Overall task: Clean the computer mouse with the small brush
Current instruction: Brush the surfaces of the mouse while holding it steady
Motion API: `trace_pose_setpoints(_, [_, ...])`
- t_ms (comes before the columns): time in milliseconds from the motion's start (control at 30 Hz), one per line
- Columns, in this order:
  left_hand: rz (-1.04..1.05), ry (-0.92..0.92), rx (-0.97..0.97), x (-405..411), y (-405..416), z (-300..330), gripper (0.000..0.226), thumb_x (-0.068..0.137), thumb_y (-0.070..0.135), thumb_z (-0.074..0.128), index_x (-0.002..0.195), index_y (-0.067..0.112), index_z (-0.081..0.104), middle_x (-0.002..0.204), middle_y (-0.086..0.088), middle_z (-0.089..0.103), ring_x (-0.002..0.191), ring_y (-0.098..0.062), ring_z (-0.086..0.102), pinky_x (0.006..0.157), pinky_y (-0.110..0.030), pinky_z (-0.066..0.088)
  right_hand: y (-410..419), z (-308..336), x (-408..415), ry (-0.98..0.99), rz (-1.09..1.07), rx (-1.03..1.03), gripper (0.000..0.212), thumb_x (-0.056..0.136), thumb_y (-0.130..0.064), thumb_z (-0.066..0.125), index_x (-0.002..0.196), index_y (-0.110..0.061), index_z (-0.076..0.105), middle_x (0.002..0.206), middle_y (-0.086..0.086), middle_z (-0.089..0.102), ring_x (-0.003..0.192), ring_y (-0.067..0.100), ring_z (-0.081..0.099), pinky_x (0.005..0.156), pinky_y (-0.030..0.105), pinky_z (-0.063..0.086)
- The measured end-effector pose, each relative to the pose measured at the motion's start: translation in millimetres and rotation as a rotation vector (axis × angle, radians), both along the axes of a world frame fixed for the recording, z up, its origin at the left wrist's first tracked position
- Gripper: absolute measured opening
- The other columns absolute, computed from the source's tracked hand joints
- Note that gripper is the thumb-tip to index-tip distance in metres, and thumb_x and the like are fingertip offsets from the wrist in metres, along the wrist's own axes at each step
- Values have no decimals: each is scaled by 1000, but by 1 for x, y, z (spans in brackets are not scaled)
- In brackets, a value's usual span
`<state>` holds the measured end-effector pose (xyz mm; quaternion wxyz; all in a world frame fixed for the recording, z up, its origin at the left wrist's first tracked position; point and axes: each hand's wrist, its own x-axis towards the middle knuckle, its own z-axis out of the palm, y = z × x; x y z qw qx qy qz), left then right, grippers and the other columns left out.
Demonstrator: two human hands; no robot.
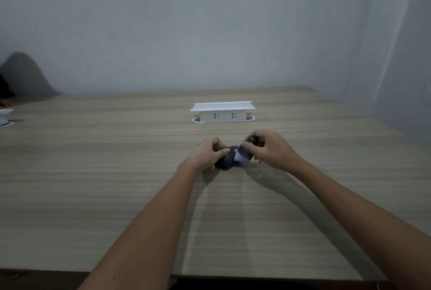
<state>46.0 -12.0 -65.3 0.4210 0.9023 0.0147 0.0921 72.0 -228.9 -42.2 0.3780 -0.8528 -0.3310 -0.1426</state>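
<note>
Right hand (272,149) brushes mouse (225,161) mid-table (93,173).

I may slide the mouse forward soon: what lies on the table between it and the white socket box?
Nothing: in the head view the wooden table is bare between the mouse and the socket box.

We find the wooden table (93,184) bare on all sides of the computer mouse (225,161). At 12 o'clock, well apart, a white socket box (222,112) blocks a straight forward pass. At 9 o'clock, far off at the table edge, lie white objects (5,118). The 3 and 6 o'clock approaches are free.
</note>
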Motion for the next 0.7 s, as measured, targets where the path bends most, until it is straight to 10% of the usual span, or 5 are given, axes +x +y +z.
trace_pose_setpoints(467, [18, -1, 280, 3, -4, 11, 27, 88, 46, 65, 98, 21, 62, 78, 3, 60, 76, -18, 56, 66, -31, 40, 0, -3, -7, -112, -123, 58, 18, 85, -26, 67, 78, -9, 68, 70, 2, 69, 65, 19, 60, 59, 31, 43])
trace_pose_setpoints(700, [-122, 90, 273, 6, -9, 13, 39, 98, 42, 53, 130, 24, 65, 125, -7, 69, 118, -25, 61, 99, -32, 44, -16, -10, -18, -58, -97, 31, 16, 83, -23, 70, 78, -9, 72, 69, 3, 71, 64, 18, 64, 61, 36, 51])
